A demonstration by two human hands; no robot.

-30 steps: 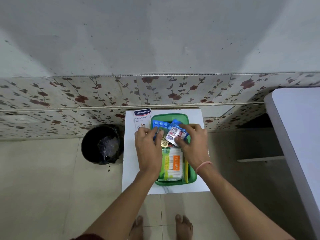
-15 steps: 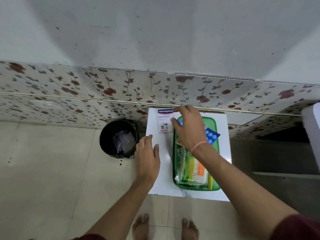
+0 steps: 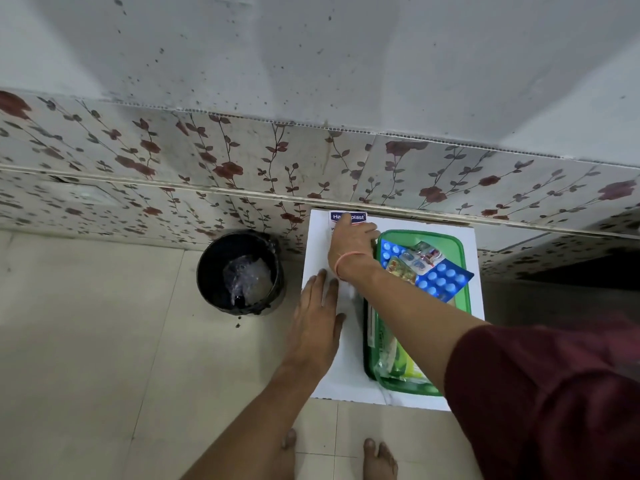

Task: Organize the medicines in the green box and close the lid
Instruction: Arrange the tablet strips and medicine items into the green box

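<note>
The green box sits open on the right half of the white surface, its long side running away from you toward the floral-tiled wall. It is a shallow, rounded-corner plastic tub with a glossy rim. At its far end lie blue blister strips of white round tablets, one tilted so its corner pokes over the right rim, with a silver strip and a yellowish foil strip lying on top. At the near end a green and yellow packet is partly hidden under your forearm.

Your right hand reaches across the box's left rim and lies over the white Hansaplast carton at the far left corner of the surface; whether the fingers are closed on it cannot be told. Your left hand rests flat, fingers spread, on the surface's left edge, holding nothing. A black bucket stands on the floor to the left.
</note>
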